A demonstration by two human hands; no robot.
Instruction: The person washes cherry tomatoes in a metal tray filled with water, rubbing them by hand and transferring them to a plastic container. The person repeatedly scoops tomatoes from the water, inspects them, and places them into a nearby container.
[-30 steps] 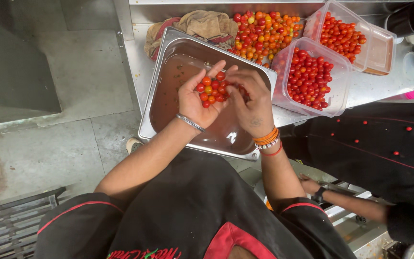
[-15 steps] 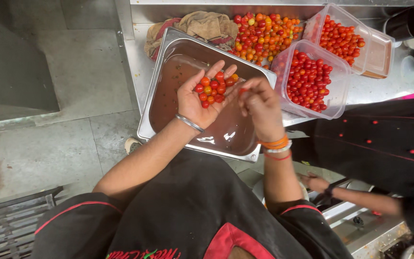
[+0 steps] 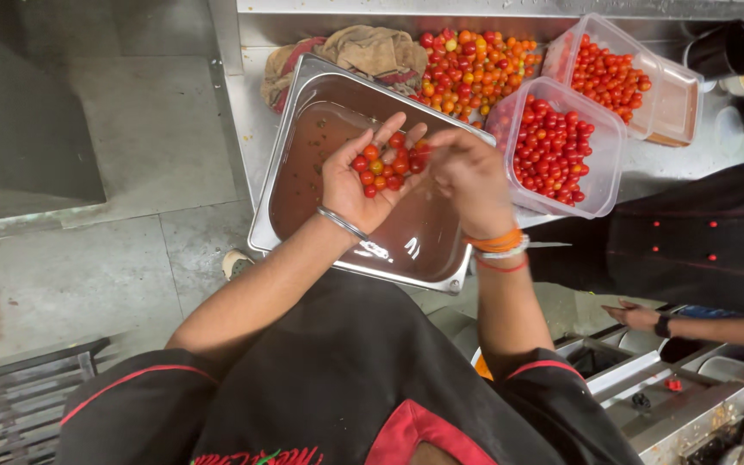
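My left hand (image 3: 357,182) is cupped palm up over a steel pan (image 3: 290,103) and holds a handful of red and orange cherry tomatoes (image 3: 386,165). My right hand (image 3: 473,179) is beside it, fingers bent at the edge of the handful, touching the tomatoes. The pan holds brownish water. It rests at the edge of a steel counter (image 3: 247,120).
A loose heap of cherry tomatoes (image 3: 474,67) lies on the counter beside a crumpled cloth (image 3: 363,52). Two clear plastic tubs (image 3: 600,176) (image 3: 678,95) hold red tomatoes. Dark cups (image 3: 721,50) stand at far right. Another person's hand (image 3: 639,317) reaches in at lower right. Concrete floor is at left.
Both hands have stayed over the pan. My right hand's fingers have shifted slightly along the handful of tomatoes in my left palm.
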